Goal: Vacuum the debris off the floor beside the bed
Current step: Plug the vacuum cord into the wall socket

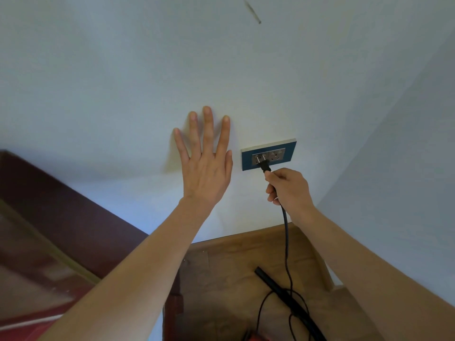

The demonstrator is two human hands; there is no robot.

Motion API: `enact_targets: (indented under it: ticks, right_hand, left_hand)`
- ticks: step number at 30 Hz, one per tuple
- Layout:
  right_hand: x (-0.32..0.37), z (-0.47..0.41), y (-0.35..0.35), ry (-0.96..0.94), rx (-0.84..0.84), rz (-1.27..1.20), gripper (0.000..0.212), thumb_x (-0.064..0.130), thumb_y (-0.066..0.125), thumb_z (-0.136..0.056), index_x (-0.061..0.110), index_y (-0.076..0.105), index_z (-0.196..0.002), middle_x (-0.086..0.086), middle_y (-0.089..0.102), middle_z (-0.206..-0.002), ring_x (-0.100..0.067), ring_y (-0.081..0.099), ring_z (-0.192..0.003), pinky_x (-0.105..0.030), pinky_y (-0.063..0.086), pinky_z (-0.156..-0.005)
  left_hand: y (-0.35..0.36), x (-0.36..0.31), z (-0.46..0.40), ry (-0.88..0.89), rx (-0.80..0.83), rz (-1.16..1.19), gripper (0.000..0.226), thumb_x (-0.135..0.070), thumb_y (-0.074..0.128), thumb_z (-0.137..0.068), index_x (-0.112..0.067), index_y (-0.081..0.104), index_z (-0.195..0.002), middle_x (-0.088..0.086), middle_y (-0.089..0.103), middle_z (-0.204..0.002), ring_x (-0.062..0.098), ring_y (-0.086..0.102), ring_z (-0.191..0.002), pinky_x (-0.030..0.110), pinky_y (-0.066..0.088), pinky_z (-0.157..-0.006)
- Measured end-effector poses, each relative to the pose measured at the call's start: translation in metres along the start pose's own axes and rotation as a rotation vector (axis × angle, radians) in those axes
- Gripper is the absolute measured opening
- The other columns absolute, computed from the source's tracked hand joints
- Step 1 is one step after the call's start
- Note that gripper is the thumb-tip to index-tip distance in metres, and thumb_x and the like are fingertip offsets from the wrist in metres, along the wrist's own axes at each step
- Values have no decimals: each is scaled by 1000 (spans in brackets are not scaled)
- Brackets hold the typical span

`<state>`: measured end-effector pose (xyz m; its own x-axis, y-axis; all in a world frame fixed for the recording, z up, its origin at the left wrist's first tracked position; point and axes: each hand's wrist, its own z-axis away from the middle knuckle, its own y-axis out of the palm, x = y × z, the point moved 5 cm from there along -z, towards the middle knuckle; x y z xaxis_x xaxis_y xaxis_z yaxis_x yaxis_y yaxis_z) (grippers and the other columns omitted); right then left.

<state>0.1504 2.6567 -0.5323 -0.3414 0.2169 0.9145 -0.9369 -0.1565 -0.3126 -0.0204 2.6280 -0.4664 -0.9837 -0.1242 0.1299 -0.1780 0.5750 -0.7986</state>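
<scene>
My right hand (pixel 289 188) grips the black power cord (pixel 286 239) just behind its plug (pixel 264 166), which sits at the left socket of a blue-framed wall outlet (pixel 246 161). My left hand (pixel 205 163) is flat against the white wall with its fingers spread, just left of the outlet. The cord runs down to the wooden floor (pixel 221 267), where it loops beside a black vacuum tube (pixel 283 291). A red part of the vacuum (pixel 256 338) shows at the bottom edge.
A dark brown bed frame (pixel 61 205) fills the left side, with a red wooden leg (pixel 176 303) by the floor strip. Walls meet in a corner at the right. A nail (pixel 253 12) sticks out of the wall high up.
</scene>
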Motion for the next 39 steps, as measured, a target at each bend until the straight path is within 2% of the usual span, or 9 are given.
enact_targets:
  ticks: [12, 17, 24, 27, 33, 39]
  right_hand:
    - [2, 4, 8, -17, -101, 56, 23, 26, 47, -100, 9, 62, -96, -2, 61, -71, -10, 56, -54, -20, 44, -61]
    - [3, 0, 10, 3, -100, -41, 23, 26, 49, -100, 9, 63, -94, 0, 57, -71, -10, 53, -64, -30, 50, -75]
    - [6, 0, 16, 68, -107, -115, 26, 29, 49, -100, 8, 63, -96, 3, 55, -71, -11, 52, -68, -29, 47, -77]
    - [9, 0, 16, 89, -96, -127, 25, 30, 48, -100, 11, 62, -94, 3, 56, -72, -10, 50, -65, -25, 46, -73]
    - [6, 0, 13, 108, 43, -168, 23, 27, 49, -99, 11, 65, -102, 1, 59, -73, -9, 48, -59, -8, 39, -48]
    - [6, 0, 16, 132, -29, -197, 22, 28, 51, -99, 13, 65, -94, 1, 58, -73, -10, 50, -64, -16, 42, -61]
  left_hand:
    - [0, 2, 0, 13, -27, -13, 63, -35, 34, -101, -16, 7, -154, 19, -1, -156, 41, 0, -143, 61, 4, -114]
    - [0, 0, -1, 15, -43, -18, 62, -35, 34, -101, -15, 8, -154, 19, 4, -157, 42, 2, -143, 61, 6, -113]
    - [0, 0, -1, 15, -59, -27, 62, -35, 35, -100, -15, 11, -154, 21, 11, -157, 42, 5, -142, 62, 8, -113]
    - [1, 0, -2, 17, -75, -34, 60, -33, 33, -101, -15, 12, -154, 21, 9, -156, 42, 5, -142, 62, 8, -112]
    - [5, 0, -3, 6, -104, -26, 57, -33, 31, -103, -15, 12, -154, 22, 17, -157, 43, 6, -141, 63, 5, -113]
    - [8, 1, -3, 7, -103, -20, 57, -36, 21, -104, -17, 1, -153, 18, 0, -155, 43, 1, -141, 60, -6, -112]
